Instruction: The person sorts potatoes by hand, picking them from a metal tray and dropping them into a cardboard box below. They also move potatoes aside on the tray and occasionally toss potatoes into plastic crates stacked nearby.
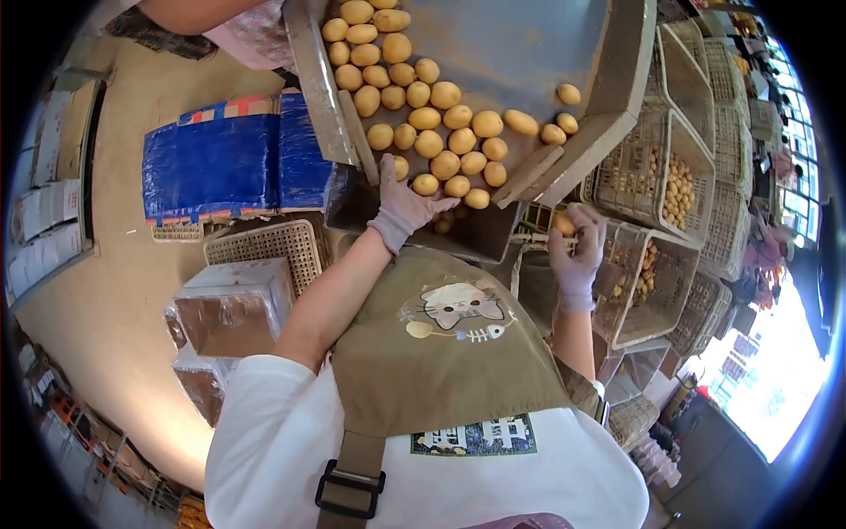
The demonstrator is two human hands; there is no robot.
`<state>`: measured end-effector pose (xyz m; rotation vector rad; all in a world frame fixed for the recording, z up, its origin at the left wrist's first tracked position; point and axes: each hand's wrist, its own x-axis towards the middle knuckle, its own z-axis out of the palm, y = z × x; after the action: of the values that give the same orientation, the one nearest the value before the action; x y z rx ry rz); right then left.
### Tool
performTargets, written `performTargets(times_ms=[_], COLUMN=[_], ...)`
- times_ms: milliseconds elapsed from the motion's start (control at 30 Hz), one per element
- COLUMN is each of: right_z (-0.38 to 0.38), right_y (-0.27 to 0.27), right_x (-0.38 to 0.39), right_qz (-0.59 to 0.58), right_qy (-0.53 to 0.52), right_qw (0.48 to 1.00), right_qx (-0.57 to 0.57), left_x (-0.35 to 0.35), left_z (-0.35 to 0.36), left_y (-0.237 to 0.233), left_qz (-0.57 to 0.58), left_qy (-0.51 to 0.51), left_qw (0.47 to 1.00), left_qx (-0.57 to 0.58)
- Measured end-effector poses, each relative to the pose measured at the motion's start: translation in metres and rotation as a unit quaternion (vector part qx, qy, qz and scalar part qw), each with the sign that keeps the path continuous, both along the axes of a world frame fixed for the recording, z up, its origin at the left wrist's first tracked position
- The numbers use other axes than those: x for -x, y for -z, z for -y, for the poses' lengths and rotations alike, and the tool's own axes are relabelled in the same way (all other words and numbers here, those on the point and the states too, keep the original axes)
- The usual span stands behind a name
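Observation:
Many yellow potatoes (443,164) lie on a grey sorting tray (520,53) with wooden sides, gathered towards its lower opening. My left hand (405,207), in a pale glove, is at that opening with thumb and fingers spread. Its fingertips are beside a potato (399,167) at the left edge. To the right of the opening, my right hand (579,249), also gloved, is closed around a potato (562,225). Below the tray's lip is a dark bin (357,210) with a few potatoes inside, partly hidden by my left hand and apron.
Stacked plastic crates (630,189) stand on the right, some containing potatoes. On the left are a blue-wrapped stack (211,163), a woven-pattern crate (264,251) and plastic-wrapped cartons (233,304). Another person's arm (198,11) shows at the upper left, next to the tray.

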<state>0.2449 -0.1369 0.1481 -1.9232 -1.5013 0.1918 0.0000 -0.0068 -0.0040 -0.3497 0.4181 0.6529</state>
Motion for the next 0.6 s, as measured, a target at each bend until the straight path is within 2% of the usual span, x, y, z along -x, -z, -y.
performTargets(times_ms=[33,67,167,200,267,300,333,400,433,467,533,567,600], right_z=[0.037,0.068,0.087,0.077,0.025,0.000,-0.024,-0.068,-0.080,-0.089,-0.111,-0.125,-0.137], right_y=[0.025,0.045,0.044,0.038,0.021,0.016,0.016,0.028,0.040,0.058,0.088,0.072,0.058], right_x=[-0.027,-0.044,-0.028,-0.016,0.023,0.042,0.059,0.082,0.085,0.085,0.065,0.077,0.096], right_qz=[0.029,0.055,0.066,0.122,0.066,0.081,0.097,0.077,0.144,0.211,0.227,0.235,0.241], right_qy=[0.059,0.117,0.167,0.139,0.097,0.046,-0.008,-0.157,-0.177,-0.197,-0.142,-0.137,-0.132], right_qw=[0.988,0.952,0.958,0.969,0.989,0.993,0.994,0.983,0.972,0.955,0.956,0.957,0.957], right_qx=[0.140,0.276,0.225,0.163,0.084,0.070,0.057,0.049,0.057,0.064,0.119,0.104,0.090], left_x=[-0.001,-0.003,-0.009,-0.008,-0.012,-0.016,-0.015,-0.010,-0.005,-0.004,-0.005,-0.001,0.001], left_z=[0.001,0.001,-0.004,0.001,-0.002,-0.002,-0.002,-0.001,0.001,0.000,0.000,0.001,0.002], left_y=[0.004,0.001,-0.005,-0.003,-0.001,-0.010,-0.007,0.000,0.034,0.026,-0.003,-0.006,-0.003], left_qz=[0.019,0.002,-0.036,-0.034,-0.032,-0.095,-0.092,-0.031,0.125,0.050,-0.097,-0.096,-0.106], left_qy=[0.005,0.015,0.029,0.033,0.035,0.036,0.043,0.046,0.034,0.045,0.063,0.069,0.067], left_qw=[1.000,1.000,0.999,0.999,0.999,0.995,0.995,0.998,0.991,0.997,0.993,0.993,0.990], left_qx=[-0.003,0.002,0.013,0.021,0.023,0.025,0.018,-0.013,-0.033,-0.025,-0.007,-0.016,-0.071])
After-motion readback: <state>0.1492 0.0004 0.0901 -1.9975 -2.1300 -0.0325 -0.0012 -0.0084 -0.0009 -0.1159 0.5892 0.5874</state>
